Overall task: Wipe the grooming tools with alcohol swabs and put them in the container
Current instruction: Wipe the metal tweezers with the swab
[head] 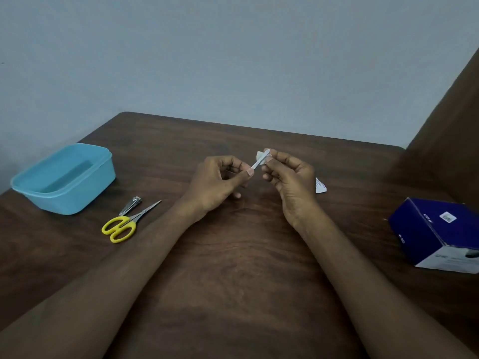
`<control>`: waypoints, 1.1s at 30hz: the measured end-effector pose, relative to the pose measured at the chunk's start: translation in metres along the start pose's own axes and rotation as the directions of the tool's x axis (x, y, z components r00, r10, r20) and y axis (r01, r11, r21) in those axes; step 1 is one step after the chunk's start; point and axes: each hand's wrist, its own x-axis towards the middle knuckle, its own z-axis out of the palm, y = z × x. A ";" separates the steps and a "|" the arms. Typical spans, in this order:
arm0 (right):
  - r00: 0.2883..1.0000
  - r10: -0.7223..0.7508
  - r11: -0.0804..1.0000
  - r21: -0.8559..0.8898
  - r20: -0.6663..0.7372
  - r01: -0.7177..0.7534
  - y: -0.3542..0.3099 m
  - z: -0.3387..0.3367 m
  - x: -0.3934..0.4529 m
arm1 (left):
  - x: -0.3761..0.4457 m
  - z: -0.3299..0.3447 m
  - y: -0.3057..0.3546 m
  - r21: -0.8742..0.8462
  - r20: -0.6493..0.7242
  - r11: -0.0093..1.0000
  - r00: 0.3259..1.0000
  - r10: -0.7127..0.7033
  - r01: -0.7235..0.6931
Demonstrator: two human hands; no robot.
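1. The table (pixel 233 255) is dark brown wood with a visible grain and rounded far corners; it stands against a plain pale wall.
2. A light blue plastic container (pixel 64 177), rectangular with rounded corners and a lipped rim, sits open at the table's left.
3. Just in front of it lie a small shiny metal nail clipper (pixel 131 204) and scissors (pixel 127 224) with yellow loop handles and narrow steel blades; both point away and to the right, lying side by side and nearly touching.
4. A thin, flat, pale metal tool (pixel 259 161), shaped like a nail file, is held above the table's middle. Its long axis runs diagonally, the tip up and to the right.
5. The left hand (pixel 217 182) pinches the tool's lower end between thumb and curled fingers, forearm stretched across the table.
6. The right hand (pixel 290 174) pinches a small white swab (pixel 260 154) round the tool's upper end, fingers curled.
7. A torn white wrapper (pixel 320 186) lies just right of that hand.
8. A dark blue cardboard box (pixel 435 234) stands at the right edge.
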 end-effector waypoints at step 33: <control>0.948 -0.253 0.949 -0.241 -0.196 0.203 0.004 -0.020 0.006 | 0.000 0.009 0.003 0.246 -0.182 0.966 0.976 0.123 -0.076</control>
